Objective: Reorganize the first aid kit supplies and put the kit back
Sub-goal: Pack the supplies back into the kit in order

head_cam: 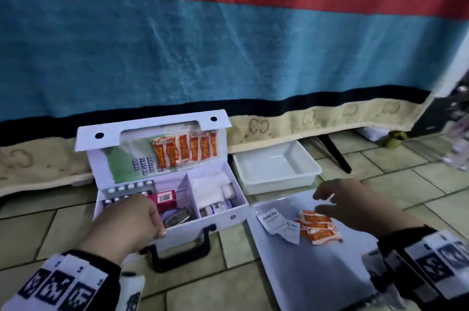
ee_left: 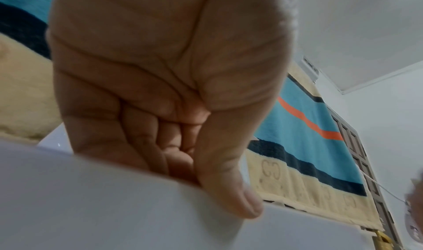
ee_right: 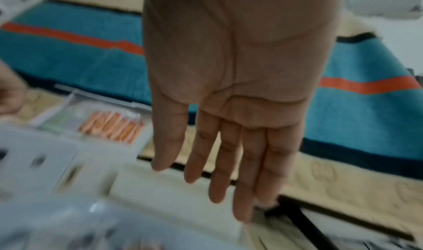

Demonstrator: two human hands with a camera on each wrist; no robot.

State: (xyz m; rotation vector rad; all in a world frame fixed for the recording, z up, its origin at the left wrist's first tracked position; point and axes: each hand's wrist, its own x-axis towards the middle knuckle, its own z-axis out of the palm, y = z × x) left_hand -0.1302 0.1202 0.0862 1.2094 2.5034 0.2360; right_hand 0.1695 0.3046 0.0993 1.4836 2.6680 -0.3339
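The white first aid kit [head_cam: 215,216] stands open on the tiled floor with its lid raised. Orange plaster packets [head_cam: 185,150] fill the lid pocket. Inside lie blister packs [head_cam: 132,187], a red box [head_cam: 166,197], white gauze [head_cam: 208,189] and a small bottle [head_cam: 218,206]. My left hand [head_cam: 160,222] grips the kit's front wall [ee_left: 114,208], fingers curled inside and thumb [ee_left: 228,196] outside. My right hand [head_cam: 327,199] hovers with straight fingers [ee_right: 228,172], holding nothing, above loose orange packets [head_cam: 317,227] and white sachets [head_cam: 274,222] on a grey sheet [head_cam: 317,272].
An empty white tray [head_cam: 276,166] sits behind the grey sheet, against a bed draped in a blue, red and black blanket [head_cam: 228,44]. The kit's black handle [head_cam: 182,252] points toward me. A dark bed leg [head_cam: 335,153] stands right of the tray.
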